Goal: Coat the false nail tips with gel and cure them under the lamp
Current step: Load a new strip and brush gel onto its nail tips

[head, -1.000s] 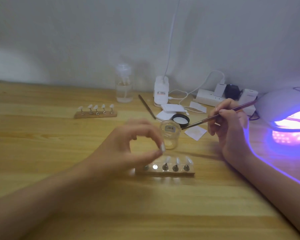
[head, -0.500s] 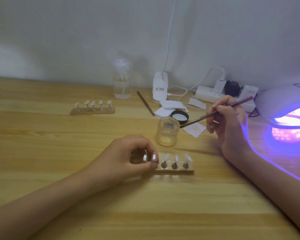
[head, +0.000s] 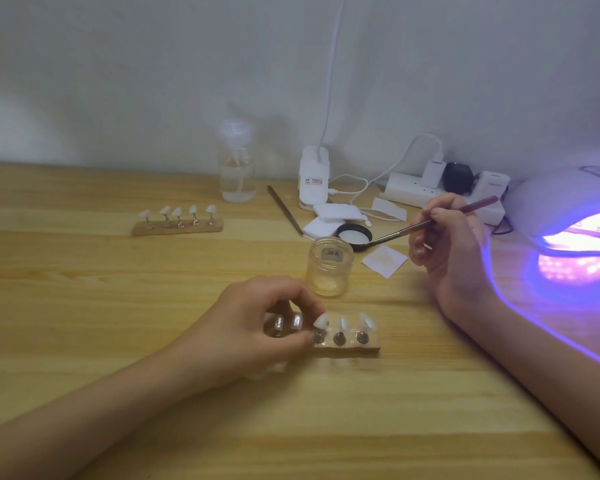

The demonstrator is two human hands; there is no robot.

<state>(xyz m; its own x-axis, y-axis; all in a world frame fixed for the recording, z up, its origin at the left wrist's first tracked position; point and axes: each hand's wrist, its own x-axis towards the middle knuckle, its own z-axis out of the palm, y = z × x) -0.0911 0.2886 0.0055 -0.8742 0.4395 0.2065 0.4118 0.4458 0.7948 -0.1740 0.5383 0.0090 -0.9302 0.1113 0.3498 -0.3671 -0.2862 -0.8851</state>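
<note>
Left hand (head: 257,327): thumb and forefinger pinch the white false nail tip (head: 321,320), leftmost of three tips showing on the near wooden holder strip (head: 347,348). Thumb sits low by the metal stand, forefinger on top of the tip. Other fingers are curled in over the strip's left end (whatever is under them is hidden).

Right hand (head: 447,258): fingers curled round a thin reddish-brown brush with metal ferrule (head: 395,232), pen grip, wrist down on the pale wooden table (head: 84,306). Bristle end is over the round black lid (head: 354,237); can't tell if it touches.

Clear glass jar (head: 329,268) stands open just behind the near strip, between the hands. White dome curing lamp (head: 561,199) at the right edge, lit purple, near the right forearm. Second wooden strip with five white tips (head: 177,227) lies well apart, back left.

Writing: white upright plastic unit (head: 313,174) by the wall carries a red-and-dark label, too blurred to read. The jar has a small label on its far wall, also unreadable.

Along the back: clear pump bottle (head: 238,168), white power strip (head: 406,192), stack of white square pads (head: 329,214), thin metal tool (head: 284,209)
</note>
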